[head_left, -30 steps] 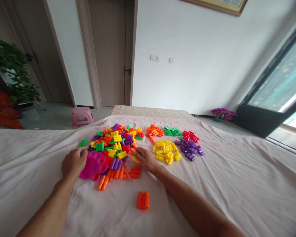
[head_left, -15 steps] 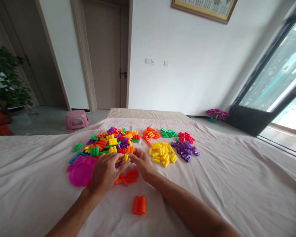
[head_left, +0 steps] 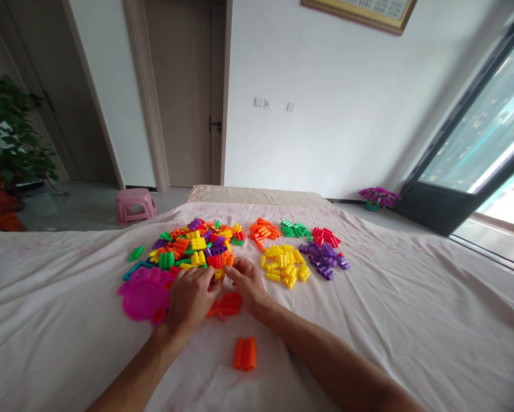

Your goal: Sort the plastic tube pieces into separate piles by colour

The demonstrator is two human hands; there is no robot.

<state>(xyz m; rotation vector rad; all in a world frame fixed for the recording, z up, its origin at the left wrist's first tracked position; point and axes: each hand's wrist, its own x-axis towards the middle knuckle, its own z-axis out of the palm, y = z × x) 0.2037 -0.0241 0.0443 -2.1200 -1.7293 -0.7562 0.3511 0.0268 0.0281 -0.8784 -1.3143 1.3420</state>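
Note:
My left hand [head_left: 193,296] is closed, its fingertips on a small yellow tube-shaped plastic block [head_left: 218,274]. From the other side my right hand [head_left: 247,284] pinches at the same block with thumb and finger; the fingers partly cover it. Just beyond the fingertips stands an orange tube block [head_left: 227,260], at the near edge of a mixed heap of coloured blocks [head_left: 198,243]. Several orange-red blocks [head_left: 230,305] lie on the cloth between my wrists. Closer to me is a separate orange block [head_left: 245,353].
Sorted piles lie to the right: yellow [head_left: 284,264], purple [head_left: 324,260], orange [head_left: 263,230], green [head_left: 295,229] and red [head_left: 325,237]. A magenta tray [head_left: 141,298] rests left of my left hand, by a blue frame-like piece [head_left: 133,270]. A wrinkled pale cloth [head_left: 381,320] covers the surface.
Both hands stay together at the heap. The yellow block between them has dropped slightly lower and shows less between the fingers. The whole view has shifted a little.

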